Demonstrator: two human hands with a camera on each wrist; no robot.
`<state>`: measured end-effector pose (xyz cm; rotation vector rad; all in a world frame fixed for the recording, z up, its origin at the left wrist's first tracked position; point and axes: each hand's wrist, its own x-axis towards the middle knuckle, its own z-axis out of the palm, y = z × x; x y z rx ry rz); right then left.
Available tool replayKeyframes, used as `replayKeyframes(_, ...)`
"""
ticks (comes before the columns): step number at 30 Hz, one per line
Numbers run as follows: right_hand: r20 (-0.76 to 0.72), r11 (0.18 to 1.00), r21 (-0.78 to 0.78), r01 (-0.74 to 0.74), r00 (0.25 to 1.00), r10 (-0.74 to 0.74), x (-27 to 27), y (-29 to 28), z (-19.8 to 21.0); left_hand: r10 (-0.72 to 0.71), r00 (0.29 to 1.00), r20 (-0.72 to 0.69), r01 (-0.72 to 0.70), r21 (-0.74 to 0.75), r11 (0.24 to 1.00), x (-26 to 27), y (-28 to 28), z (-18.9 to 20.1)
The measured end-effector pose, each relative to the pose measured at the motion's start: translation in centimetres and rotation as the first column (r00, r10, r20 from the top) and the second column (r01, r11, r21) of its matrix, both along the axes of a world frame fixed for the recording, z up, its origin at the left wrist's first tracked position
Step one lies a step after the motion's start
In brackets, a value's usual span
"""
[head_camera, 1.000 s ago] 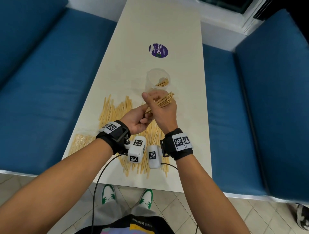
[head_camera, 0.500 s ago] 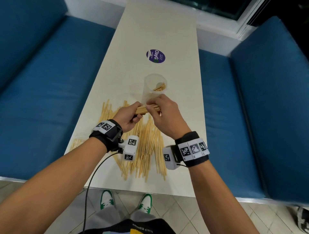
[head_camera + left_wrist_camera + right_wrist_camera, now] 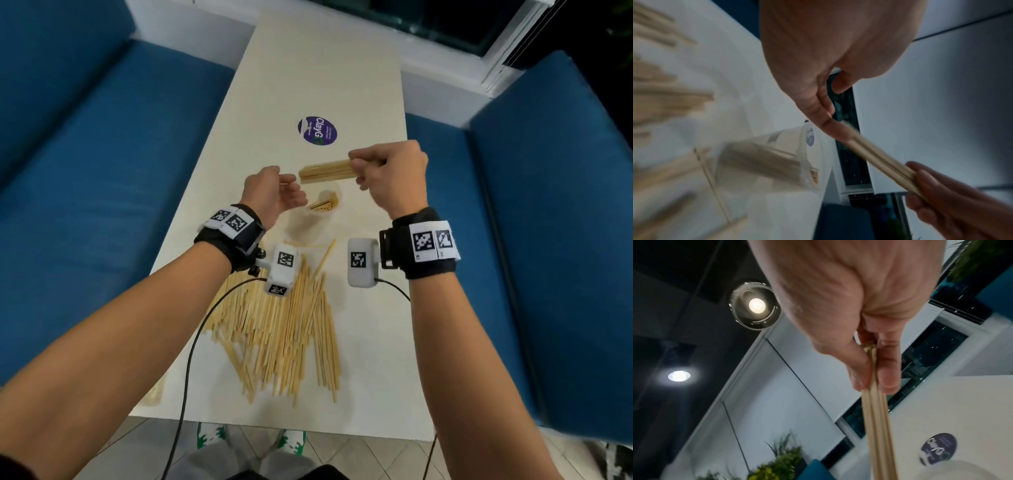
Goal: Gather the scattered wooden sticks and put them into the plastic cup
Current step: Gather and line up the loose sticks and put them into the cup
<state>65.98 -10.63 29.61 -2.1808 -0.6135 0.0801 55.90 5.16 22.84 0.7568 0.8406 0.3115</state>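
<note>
The right hand (image 3: 390, 178) is raised above the table (image 3: 363, 85), its thumb and fingers pinched round one end of a small bundle of sticks (image 3: 327, 172) that lies roughly level and points to the person's left, over the plastic cup (image 3: 317, 214). The right wrist view confirms the hold: fingertips (image 3: 888, 369) clamp the bundle near its end while the rest runs out free. The left hand (image 3: 270, 195) hovers just beside the bundle's free end, fingers loosely curled and holding nothing; in the blurred left wrist view one fingertip seems to touch the stick tips, perhaps to square them up, though contact is hard to tell. The cup stands upright on the table below and between the hands, and already has a few sticks leaning inside. Most of the sticks (image 3: 284, 325) lie in a loose heap on the near part of the table, and a purple sticker (image 3: 317, 130) sits farther off. The sticks look thin, stiff and very light, smooth enough to slide against each other, so a bundle held at one end may fan out or shed a stick when tilted. A firm pinch near the middle, or the other hand steadying the free end, would likely keep them together. The clear cup looks light too and could tip if the sticks knock its rim.
</note>
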Motion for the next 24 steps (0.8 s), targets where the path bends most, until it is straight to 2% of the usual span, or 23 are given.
replayKeyframes(2, -0.028, 0.996, -0.067, 0.056, 0.998, -0.058, 1.6, 1.1, -1.7, 0.004, 0.984, -0.176, 0.042, 0.258, 0.965, 0.4, 0.9, -1.1)
replayKeyframes(3, -0.045, 0.99, -0.125, 0.072, 0.996, -0.078, 1.9, 1.8, -3.0, 0.0, 0.956, -0.292, 0.127, 0.417, 0.9, 0.4, 1.2, -2.0)
replayKeyframes(4, -0.052, 0.979, -0.189, 0.072, 0.995, -0.083, 2.0, 2.6, -4.3, -0.015, 0.928, -0.371, 0.23, 0.543, 0.808, 0.3, 1.5, -2.8)
replayKeyframes(6, -0.049, 0.958, -0.285, 0.028, 0.998, -0.044, 1.7, 4.2, -7.2, -0.169, 0.89, -0.423, 0.433, 0.671, 0.602, -0.1, 1.6, -4.1)
replayKeyframes(8, -0.041, 0.907, -0.411, -0.088, 0.996, 0.078, 0.8, 5.7, -9.3, -0.368, 0.81, -0.457, 0.579, 0.724, 0.375, -0.2, 1.4, -5.3)
replayKeyframes(9, -0.024, 0.869, -0.473, -0.141, 0.989, 0.148, 0.5, 6.1, -10.0, -0.424, 0.768, -0.48, 0.616, 0.734, 0.286, -0.1, 1.2, -5.7)
replayKeyframes(10, -0.01, 0.831, -0.525, -0.183, 0.978, 0.209, 0.4, 6.4, -10.4, -0.446, 0.746, -0.495, 0.631, 0.739, 0.235, -0.1, 1.0, -6.2)
replayKeyframes(12, 0.041, 0.765, -0.603, -0.224, 0.95, 0.31, 0.7, 6.6, -10.7, -0.415, 0.768, -0.487, 0.609, 0.757, 0.238, 0.1, 0.7, -7.0)
replayKeyframes(16, 0.229, 0.623, -0.766, -0.159, 0.838, 0.495, 1.2, 5.8, -10.8, -0.325, 0.855, -0.405, 0.5, 0.811, 0.305, 0.2, 0.3, -7.5)
replayKeyframes(18, 0.265, 0.608, -0.78, -0.147, 0.803, 0.534, 0.9, 5.3, -10.1, -0.325, 0.857, -0.399, 0.495, 0.814, 0.304, 0.1, 0.4, -7.8)
replayKeyframes(20, 0.354, 0.675, -0.73, -0.11, 0.784, 0.51, 0.9, 4.6, -9.4, -0.334, 0.849, -0.409, 0.506, 0.811, 0.293, 0.1, 0.5, -8.0)
replayKeyframes(22, 0.411, 0.8, -0.594, -0.083, 0.824, 0.391, 0.2, 3.6, -9.0, -0.337, 0.849, -0.406, 0.502, 0.819, 0.278, 0.1, 0.6, -8.1)
replayKeyframes(24, 0.338, 0.843, -0.52, -0.137, 0.873, 0.351, -1.3, 2.8, -9.8, -0.334, 0.854, -0.399, 0.492, 0.827, 0.27, 0.0, 0.7, -8.0)
